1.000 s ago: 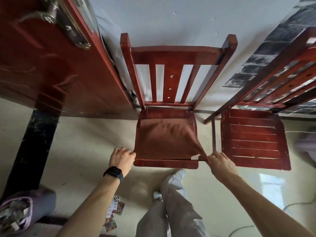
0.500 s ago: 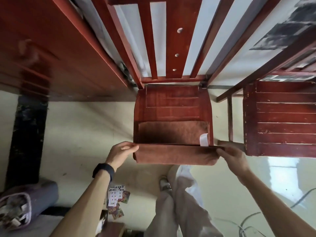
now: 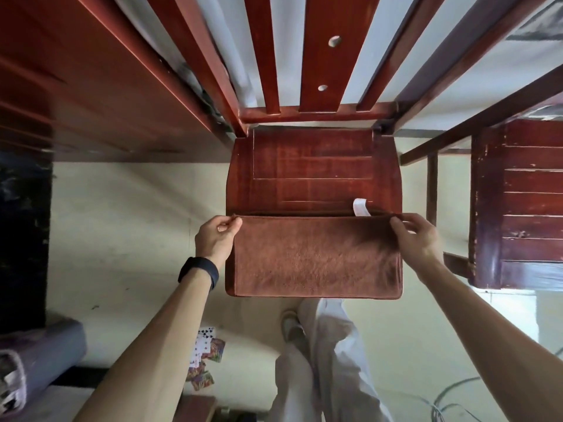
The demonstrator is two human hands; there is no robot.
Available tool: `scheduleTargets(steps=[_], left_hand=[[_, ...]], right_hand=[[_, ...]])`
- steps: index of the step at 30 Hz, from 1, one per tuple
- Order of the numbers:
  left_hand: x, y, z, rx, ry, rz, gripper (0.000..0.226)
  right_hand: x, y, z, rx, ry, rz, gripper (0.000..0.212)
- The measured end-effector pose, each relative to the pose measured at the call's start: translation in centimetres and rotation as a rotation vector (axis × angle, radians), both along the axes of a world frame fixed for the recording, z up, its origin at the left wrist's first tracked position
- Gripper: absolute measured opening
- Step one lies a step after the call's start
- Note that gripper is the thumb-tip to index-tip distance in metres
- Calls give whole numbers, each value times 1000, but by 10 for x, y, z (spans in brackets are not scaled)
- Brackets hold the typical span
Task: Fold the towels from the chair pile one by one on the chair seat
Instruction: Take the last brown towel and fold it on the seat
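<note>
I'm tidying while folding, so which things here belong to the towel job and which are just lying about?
Job: brown towel, chair seat, left hand and right hand pinching the towel's far corners.
Lying about: playing cards on the floor, second chair.

The brown towel (image 3: 316, 257) hides the chair seat's (image 3: 313, 166) front edge and both front corners (its white tag (image 3: 361, 207) is too small to read); the chair back (image 3: 320, 53) is cut off above.
</note>
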State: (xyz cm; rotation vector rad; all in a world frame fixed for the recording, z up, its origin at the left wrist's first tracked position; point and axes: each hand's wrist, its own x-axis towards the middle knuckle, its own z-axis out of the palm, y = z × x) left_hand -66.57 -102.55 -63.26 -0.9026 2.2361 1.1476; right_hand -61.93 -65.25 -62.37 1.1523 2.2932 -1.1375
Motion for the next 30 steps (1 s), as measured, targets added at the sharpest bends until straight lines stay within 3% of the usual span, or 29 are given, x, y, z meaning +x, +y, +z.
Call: scheduleTargets(steps=[10,14,18,20,22,25,27,30], left_hand=[[-15,19,-4,-194,6,-27,22],[-14,28,-3,-431,26,-280,20],[6,38,0,-572,242,-356,35],[26,49,0,-644,412,-493,45],[48,63,-5,-575,462,-702,55],[66,69,-23,-540,333,-918,69],[66,60,-39,-573,264,-947,72],[65,45,-55,-603,299,-987,74]], right_hand=[[-12,-4,-15,112,10,25,25],[-15,-9,-21,220,60,86,26],[4,-28,-21,348,135,47,42],[22,-50,-14,561,220,151,43],[41,-73,-9,613,285,388,46],[54,-78,-24,563,174,700,60],[53,-61,-40,585,86,760,67],[57,-42,-59,599,125,834,70]])
